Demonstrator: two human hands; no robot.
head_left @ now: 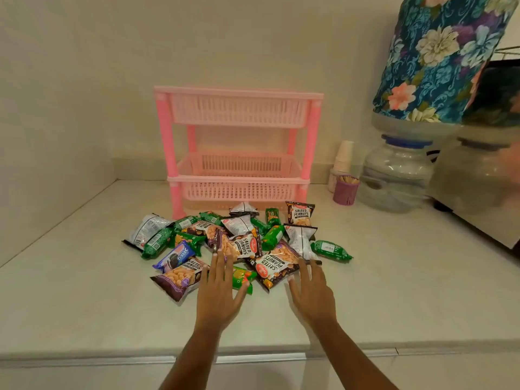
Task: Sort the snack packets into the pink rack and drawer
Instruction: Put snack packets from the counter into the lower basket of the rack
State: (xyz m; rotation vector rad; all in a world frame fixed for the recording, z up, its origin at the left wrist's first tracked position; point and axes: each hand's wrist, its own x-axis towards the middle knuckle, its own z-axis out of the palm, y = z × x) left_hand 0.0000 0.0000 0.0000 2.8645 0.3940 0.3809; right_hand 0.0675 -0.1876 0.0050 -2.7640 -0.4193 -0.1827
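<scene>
On the pale worktop (394, 277), near the front edge, both hands reach out palm-down toward a heap of snack packets (239, 240). The left hand (218, 288) has its grip released, fingers straight and spread, fingertips lying over the near side of the heap and the thumb over a green packet (240, 277). The right hand (312, 294) is likewise released, fingers splayed, its thumb at the edge of a salted peanuts packet (274, 270). An Oreo packet (176, 256) lies at the left of the heap. Just beyond the packets stands the pink rack (239, 111), both of its slatted tiers holding nothing. To the right of it are stacked paper cups (343, 159), a purple holder (345, 192) and a water jar (396, 178) under a floral cover (444, 52).
</scene>
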